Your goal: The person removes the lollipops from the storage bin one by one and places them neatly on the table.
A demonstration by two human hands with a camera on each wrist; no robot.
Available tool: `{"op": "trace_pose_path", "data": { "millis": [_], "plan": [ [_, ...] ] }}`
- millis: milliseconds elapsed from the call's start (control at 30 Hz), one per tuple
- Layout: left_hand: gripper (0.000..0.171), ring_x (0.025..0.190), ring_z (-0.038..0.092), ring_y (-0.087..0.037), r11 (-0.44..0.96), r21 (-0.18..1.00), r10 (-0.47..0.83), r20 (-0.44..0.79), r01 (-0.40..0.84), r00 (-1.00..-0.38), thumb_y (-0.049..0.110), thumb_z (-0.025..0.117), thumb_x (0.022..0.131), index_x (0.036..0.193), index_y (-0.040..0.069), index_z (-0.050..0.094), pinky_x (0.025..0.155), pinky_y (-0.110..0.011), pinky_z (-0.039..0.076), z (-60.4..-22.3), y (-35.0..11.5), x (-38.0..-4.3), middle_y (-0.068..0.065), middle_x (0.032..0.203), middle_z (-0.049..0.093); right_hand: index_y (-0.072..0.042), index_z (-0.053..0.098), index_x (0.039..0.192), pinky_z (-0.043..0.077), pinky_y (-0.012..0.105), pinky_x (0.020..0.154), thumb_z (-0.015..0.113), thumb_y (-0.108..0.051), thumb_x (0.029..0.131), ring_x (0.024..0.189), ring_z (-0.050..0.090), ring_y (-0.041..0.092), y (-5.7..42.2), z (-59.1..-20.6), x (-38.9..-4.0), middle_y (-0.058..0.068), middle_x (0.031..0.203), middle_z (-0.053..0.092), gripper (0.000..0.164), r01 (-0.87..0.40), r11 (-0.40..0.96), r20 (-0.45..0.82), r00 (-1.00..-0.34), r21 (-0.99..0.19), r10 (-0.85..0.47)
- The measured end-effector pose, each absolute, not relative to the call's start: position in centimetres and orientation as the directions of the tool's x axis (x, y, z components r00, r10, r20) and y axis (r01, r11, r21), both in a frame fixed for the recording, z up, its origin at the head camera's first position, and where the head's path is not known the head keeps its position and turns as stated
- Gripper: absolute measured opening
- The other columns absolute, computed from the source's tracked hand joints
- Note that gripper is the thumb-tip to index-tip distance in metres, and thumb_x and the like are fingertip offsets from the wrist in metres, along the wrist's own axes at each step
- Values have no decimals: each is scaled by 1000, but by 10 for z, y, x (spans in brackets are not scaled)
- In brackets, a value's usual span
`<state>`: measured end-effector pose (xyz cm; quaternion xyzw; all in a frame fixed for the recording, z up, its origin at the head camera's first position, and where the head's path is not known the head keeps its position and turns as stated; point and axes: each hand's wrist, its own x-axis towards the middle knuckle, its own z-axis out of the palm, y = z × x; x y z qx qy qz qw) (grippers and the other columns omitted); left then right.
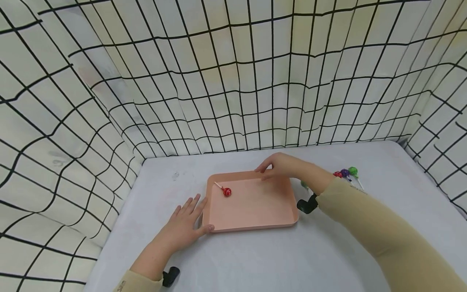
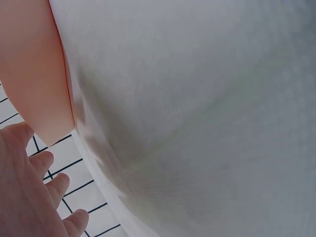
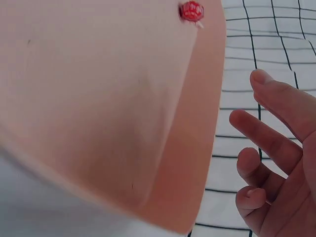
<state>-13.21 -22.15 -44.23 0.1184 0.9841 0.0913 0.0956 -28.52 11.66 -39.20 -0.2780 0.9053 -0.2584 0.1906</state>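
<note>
A shallow pink tray (image 1: 251, 209) lies on the white table, with one red lollipop (image 1: 227, 192) near its far left corner, stick pointing to the far left. My left hand (image 1: 184, 225) rests at the tray's left side, fingers straight and spread, thumb at the near left corner. Over the tray's far edge, right of the middle, hovers my right hand (image 1: 281, 165), its fingers loosely bent. The right wrist view shows nothing between the fingers of that right hand (image 3: 276, 163), beside the tray wall (image 3: 190, 143). The red lollipop (image 3: 191, 11) shows at the top there.
Several wrapped lollipops lie on the table to the right, among them a purple one (image 1: 344, 173) and a green one (image 1: 352, 170). My right forearm partly hides them and another green lollipop (image 1: 304, 185). A white wall with a black grid (image 1: 233, 101) stands behind the table (image 1: 248, 259).
</note>
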Motion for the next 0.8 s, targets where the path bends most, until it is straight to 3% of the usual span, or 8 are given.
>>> {"op": "trace_pose_path", "data": {
  "millis": [267,600,800],
  "plan": [
    [94,150,15,-37,955,202,253,-168,218,-953,67,59,87,159,18,24,119,-61,12,-442,-222,-132,-11,165,17,-19,74,120,49,32,92,77,-29,88,102,62,15,88,-398,-284,-7,110,71,34,-472,662,-183,-718,-582,-672],
    [97,150,14,-36,954,203,258,-178,221,-950,72,55,86,159,18,23,119,-60,11,-441,-223,-132,-11,165,16,-16,73,122,49,32,96,75,-28,90,108,63,15,55,-402,-282,-1,115,72,34,-564,632,-182,-653,-532,-735],
    [96,151,14,-36,953,207,261,-181,223,-948,72,55,86,159,18,23,119,-60,11,-440,-222,-132,-11,165,17,-21,73,122,49,31,94,74,-27,91,107,62,16,39,-410,-279,-6,108,71,32,-608,615,-188,-618,-502,-764]
  ]
}}
